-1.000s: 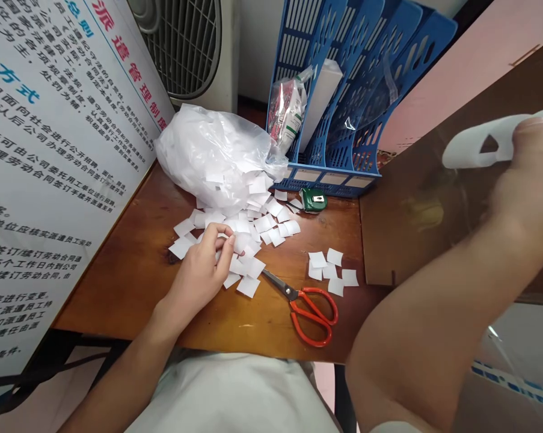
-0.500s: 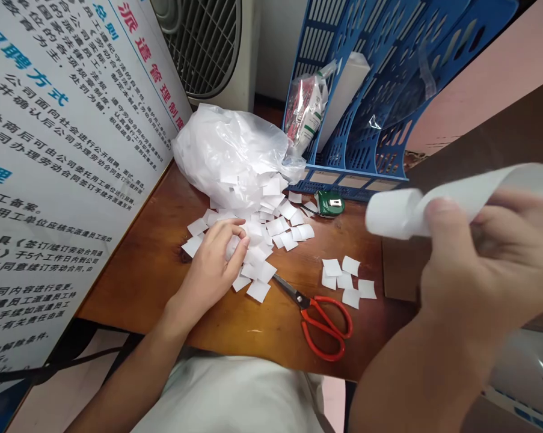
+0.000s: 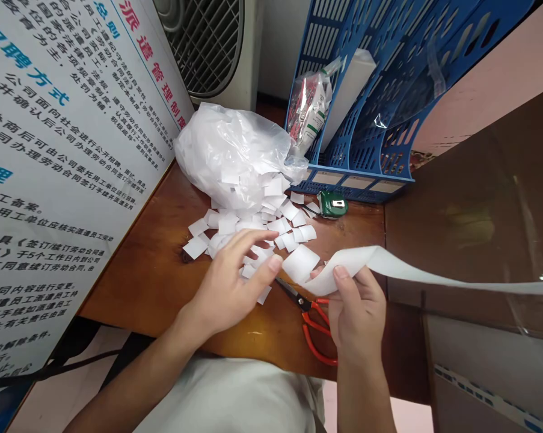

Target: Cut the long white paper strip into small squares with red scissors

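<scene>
A long white strip (image 3: 343, 270) is pinched in my right hand (image 3: 356, 300); its curled end points left and its length trails off past the right edge. My left hand (image 3: 235, 279) is raised over the table, thumb and fingers apart, close to the curled end but not touching it. Beneath and beyond it lies a heap of small white squares (image 3: 228, 222). Scissors (image 3: 314, 325) with red handles rest between the hands, partly covered by my right hand and the strip.
A clear plastic bag (image 3: 235, 150) of white pieces spills onto the wooden table (image 3: 140, 264). Behind stand a green tape measure (image 3: 333, 204) and a blue file rack (image 3: 361, 177). A printed board (image 3: 73, 150) leans along the left, beside a fan (image 3: 203, 48).
My right hand has brought the strip left and down from the right side, over the scissors. My left hand has lifted off the heap, moved right and spread its fingers.
</scene>
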The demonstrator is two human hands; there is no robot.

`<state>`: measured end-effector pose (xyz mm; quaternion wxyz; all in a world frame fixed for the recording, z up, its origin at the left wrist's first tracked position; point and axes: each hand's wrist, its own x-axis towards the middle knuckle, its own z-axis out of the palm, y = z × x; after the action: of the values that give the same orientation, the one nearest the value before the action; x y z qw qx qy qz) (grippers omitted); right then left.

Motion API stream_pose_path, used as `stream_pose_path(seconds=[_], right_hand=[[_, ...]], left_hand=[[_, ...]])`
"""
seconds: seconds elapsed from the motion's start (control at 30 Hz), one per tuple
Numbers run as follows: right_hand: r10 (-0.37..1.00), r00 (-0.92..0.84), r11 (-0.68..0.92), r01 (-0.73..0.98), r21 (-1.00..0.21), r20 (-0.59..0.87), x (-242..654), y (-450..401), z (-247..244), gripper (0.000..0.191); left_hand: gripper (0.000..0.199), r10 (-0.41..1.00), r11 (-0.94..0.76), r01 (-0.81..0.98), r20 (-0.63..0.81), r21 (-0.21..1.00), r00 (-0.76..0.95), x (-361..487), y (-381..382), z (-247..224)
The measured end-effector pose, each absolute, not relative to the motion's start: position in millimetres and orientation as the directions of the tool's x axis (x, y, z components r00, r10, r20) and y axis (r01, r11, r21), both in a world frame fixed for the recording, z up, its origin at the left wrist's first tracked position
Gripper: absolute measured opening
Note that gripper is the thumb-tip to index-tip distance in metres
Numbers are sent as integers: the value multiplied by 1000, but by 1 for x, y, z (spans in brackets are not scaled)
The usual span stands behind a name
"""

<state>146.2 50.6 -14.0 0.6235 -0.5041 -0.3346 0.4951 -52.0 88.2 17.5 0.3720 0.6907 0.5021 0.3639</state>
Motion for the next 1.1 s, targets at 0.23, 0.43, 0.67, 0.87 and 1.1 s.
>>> stream_pose_path(seconds=[0.23, 0.43, 0.67, 0.87, 1.1], right_hand=[[957, 211, -98, -415, -905, -200, 137, 44, -20, 22], [879, 401, -78, -409, -909, -256, 139, 49, -5, 24], [696, 668, 19, -383, -924, -263, 162, 64, -3, 17], [600, 755, 67, -376, -924, -264, 168, 65, 3, 12], [588, 785, 125, -329, -936, -197, 168, 71, 2, 13]], left_hand=[[86, 821, -280, 372, 19, 885, 571, -39, 85, 11], [29, 760, -322, 270, 78, 908, 646, -41, 81, 9], [28, 872, 217, 206, -284, 954, 398, -45, 72, -3], [45, 859, 167, 237, -259, 957, 442, -48, 68, -2], [24, 614, -30, 246, -177, 969, 769, -40, 63, 13]])
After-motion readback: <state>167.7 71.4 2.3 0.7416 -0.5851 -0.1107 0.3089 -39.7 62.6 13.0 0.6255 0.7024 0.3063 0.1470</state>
